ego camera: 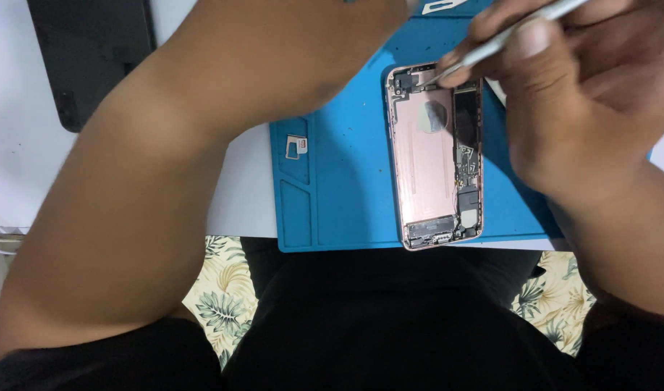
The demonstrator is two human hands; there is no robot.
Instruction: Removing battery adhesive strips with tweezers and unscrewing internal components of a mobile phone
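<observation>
R hand (563, 108) pinches thin metal tweezers (505, 36) at rose-gold phone shell (433, 156) on blue rubbery mat (346, 174); L grip unseen.

Opened rose-gold phone shell (434, 156), circuitry exposed, lies flat on a blue mat (346, 174); metal tweezers (491, 45) touch its top edge.

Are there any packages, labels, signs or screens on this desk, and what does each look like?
No packages, signs or lit screens show.
Opened phone shell: lies upright on the blue mat, rose-gold rectangle, no display fitted, dark parts along its right side and bottom.
Round grey patch: inside the shell's upper half, possibly a sticker.
Black device: top left on the white table, dark flat slab; whether it has a screen cannot be told.
</observation>
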